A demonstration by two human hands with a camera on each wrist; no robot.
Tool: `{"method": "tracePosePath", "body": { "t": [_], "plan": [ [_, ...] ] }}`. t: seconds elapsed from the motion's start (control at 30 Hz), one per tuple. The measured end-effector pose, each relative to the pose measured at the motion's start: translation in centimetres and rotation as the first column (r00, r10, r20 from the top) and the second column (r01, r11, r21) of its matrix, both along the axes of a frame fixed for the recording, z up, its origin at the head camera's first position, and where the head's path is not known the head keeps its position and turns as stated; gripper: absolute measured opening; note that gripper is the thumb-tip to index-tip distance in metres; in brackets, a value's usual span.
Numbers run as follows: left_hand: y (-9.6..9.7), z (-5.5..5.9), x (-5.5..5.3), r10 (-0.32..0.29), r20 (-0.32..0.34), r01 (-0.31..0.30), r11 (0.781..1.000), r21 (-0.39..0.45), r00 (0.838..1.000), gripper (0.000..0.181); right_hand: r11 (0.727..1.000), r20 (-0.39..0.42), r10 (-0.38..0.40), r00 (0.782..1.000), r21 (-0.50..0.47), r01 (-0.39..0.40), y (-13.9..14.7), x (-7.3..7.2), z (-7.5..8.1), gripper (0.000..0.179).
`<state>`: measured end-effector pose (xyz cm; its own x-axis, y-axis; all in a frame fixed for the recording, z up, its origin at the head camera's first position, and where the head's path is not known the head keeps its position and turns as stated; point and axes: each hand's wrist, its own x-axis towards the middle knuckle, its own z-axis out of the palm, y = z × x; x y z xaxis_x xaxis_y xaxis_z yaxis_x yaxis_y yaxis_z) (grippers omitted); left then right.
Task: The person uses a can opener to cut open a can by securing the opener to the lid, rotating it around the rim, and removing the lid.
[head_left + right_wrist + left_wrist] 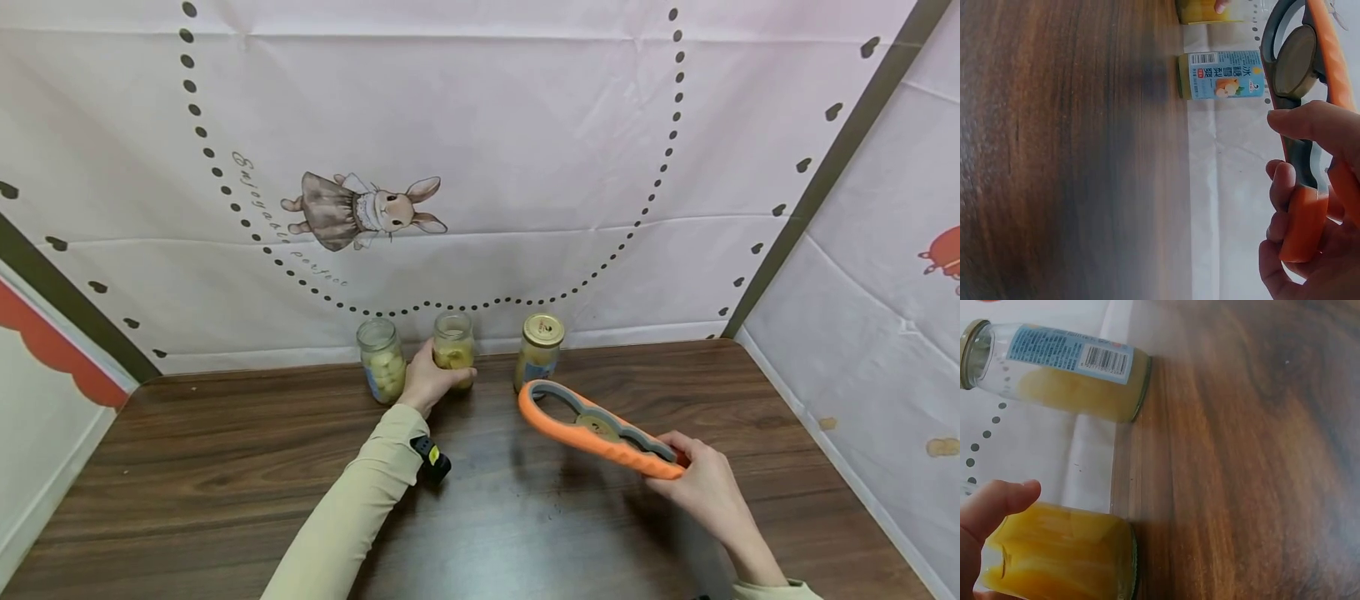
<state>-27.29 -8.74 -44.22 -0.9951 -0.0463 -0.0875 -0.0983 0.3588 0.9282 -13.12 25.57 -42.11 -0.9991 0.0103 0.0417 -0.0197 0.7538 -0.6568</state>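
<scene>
My left hand [427,382] grips a lidless glass jar [454,358] with yellow fruit pieces and liquid, upright near the table's back edge. In the left wrist view, the thumb [1007,499] lies across that jar's glass. My right hand [703,486] holds an orange and grey jar opener [558,427] by its handles, raised above the table. A gold lid [1295,61] sits within the opener's grey toothed opening. Right of the held jar stands a jar with its gold lid on [543,330], its blue label [1225,75] facing the right wrist camera.
Another lidless jar [384,367] with pale round pieces stands just left of the held one. Behind the jars hangs a white cloth [525,167] with a rabbit print, meeting the back of the dark wooden table [225,467]. More cloth [885,317] hangs along the right side.
</scene>
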Motion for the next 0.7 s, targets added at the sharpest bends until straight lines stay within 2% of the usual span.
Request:
{"method": "tracePosePath", "body": {
  "t": [0.17, 0.3, 0.53, 0.7],
  "plan": [
    [-0.2, -0.1, -0.1, -0.007, 0.003, 0.007, 1.0, 0.013, 1.0, 0.085, 1.0, 0.007, 0.002, 1.0, 0.004, -0.002, -0.2, -0.1, -0.1, 0.039],
    [-0.2, 0.4, 0.4, -0.011, -0.03, 0.012, 1.0, 0.025, 0.999, 0.089, 1.0, 0.001, 0.002, 1.0, 0.012, -0.002, -0.4, -0.1, -0.2, 0.04],
    [-0.4, 2.6, 1.6, -0.021, -0.083, 0.023, 1.0, 0.021, 0.996, 0.096, 1.0, -0.014, 0.008, 1.0, 0.022, -0.008, -0.6, -0.1, -0.3, 0.039],
    [-0.7, 4.1, 2.6, -0.028, -0.166, 0.027, 1.0, -0.007, 0.986, 0.092, 1.0, -0.029, 0.009, 1.0, 0.028, -0.008, -0.9, 0.0, -0.5, 0.038]
  ]
}}
